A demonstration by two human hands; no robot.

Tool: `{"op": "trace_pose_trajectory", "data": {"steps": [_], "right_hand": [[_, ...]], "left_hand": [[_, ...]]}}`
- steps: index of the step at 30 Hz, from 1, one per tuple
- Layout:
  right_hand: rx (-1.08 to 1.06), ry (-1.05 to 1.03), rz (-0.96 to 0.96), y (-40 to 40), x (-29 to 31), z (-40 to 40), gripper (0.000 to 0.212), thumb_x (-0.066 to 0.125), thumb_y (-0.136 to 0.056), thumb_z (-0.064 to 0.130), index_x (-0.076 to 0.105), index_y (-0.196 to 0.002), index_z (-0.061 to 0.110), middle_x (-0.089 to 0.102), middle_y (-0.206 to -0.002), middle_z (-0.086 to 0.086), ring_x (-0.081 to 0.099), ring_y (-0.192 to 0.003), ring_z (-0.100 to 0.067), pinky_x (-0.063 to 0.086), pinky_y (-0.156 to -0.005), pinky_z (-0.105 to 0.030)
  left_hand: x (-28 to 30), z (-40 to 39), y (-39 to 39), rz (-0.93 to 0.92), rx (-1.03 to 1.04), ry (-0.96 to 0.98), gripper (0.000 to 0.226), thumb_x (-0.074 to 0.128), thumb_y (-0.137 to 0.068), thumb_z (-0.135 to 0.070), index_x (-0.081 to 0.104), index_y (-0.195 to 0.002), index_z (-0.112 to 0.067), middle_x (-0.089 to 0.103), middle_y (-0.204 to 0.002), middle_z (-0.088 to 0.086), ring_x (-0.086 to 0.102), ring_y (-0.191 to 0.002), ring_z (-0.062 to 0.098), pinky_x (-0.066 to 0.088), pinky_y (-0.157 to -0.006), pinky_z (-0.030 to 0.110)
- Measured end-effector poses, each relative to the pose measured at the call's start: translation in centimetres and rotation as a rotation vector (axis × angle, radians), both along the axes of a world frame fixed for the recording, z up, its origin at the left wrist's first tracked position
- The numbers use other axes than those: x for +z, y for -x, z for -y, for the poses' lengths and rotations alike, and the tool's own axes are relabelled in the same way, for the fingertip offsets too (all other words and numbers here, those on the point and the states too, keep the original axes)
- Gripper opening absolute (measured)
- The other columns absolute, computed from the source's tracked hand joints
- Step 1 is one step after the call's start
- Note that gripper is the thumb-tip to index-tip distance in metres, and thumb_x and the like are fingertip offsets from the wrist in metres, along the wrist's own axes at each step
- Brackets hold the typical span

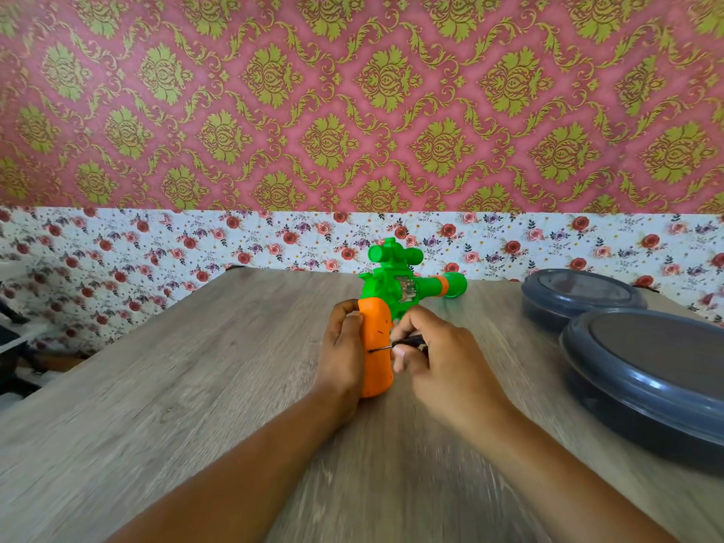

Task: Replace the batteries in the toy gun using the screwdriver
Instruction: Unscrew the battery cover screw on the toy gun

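A toy gun (395, 286) with a green body, a green scope on top and an orange grip stands on its grip on the wooden table (196, 366), barrel pointing right. My left hand (342, 346) wraps the orange grip from the left. My right hand (435, 352) pinches a small black screwdriver (395, 342) whose thin tip touches the right face of the grip. No batteries are visible.
Two dark grey round lidded containers (580, 293) (650, 370) sit at the table's right side, close to my right forearm. A floral-papered wall runs behind the table. Dark objects lie beyond the table's left edge.
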State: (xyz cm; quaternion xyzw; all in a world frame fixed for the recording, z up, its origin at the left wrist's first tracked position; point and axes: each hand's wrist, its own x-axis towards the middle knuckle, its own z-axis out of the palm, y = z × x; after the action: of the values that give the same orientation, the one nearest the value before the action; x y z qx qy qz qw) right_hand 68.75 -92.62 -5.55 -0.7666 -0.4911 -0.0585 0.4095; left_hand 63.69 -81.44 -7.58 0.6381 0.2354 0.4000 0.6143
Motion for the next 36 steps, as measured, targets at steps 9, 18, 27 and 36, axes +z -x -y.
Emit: {"op": "trace_pose_trajectory", "data": {"steps": [9,18,27,36], "right_hand": [[-0.188,0.192,0.284,0.98,0.43,0.59,0.037,0.026,-0.096,0.048,0.047,-0.098,0.017,0.064,-0.083,-0.007,0.058,-0.075,-0.029,0.029,-0.051,-0.033],[-0.04,0.05,0.269,1.1,0.4,0.48,0.008,0.048,-0.092,0.032,0.047,-0.089,0.024,0.064,-0.078,0.001,0.058,-0.069,-0.022,0.048,-0.059,-0.037],[-0.035,0.047,0.242,0.9,0.21,0.47,0.017,0.036,-0.095,0.041,0.042,-0.092,0.025,0.06,-0.083,0.005,0.059,-0.075,-0.019,0.037,-0.058,-0.031],[-0.092,0.136,0.3,0.6,-0.01,0.24,0.017,0.04,-0.095,0.037,0.049,-0.094,0.022,0.065,-0.083,-0.004,0.06,-0.077,-0.028,0.045,-0.062,-0.034]], "left_hand": [[-0.11,-0.12,0.09,-0.007,-0.019,0.012,0.023,0.029,-0.101,-0.02,0.051,-0.104,-0.026,0.06,-0.089,0.004,0.062,-0.066,0.008,0.051,-0.054,0.023],[0.01,0.02,0.07,-0.037,0.009,-0.005,0.026,0.031,-0.099,-0.019,0.053,-0.093,-0.031,0.061,-0.102,0.014,0.058,-0.089,0.027,0.05,-0.081,0.046],[-0.26,-0.17,0.02,-0.021,-0.012,0.008,0.024,0.03,-0.099,-0.02,0.053,-0.099,-0.028,0.061,-0.098,0.009,0.058,-0.085,0.024,0.051,-0.075,0.039],[-0.24,-0.2,0.03,0.006,-0.033,0.06,0.024,0.03,-0.1,-0.018,0.052,-0.098,-0.026,0.061,-0.097,0.014,0.058,-0.077,0.02,0.049,-0.065,0.031]]}}
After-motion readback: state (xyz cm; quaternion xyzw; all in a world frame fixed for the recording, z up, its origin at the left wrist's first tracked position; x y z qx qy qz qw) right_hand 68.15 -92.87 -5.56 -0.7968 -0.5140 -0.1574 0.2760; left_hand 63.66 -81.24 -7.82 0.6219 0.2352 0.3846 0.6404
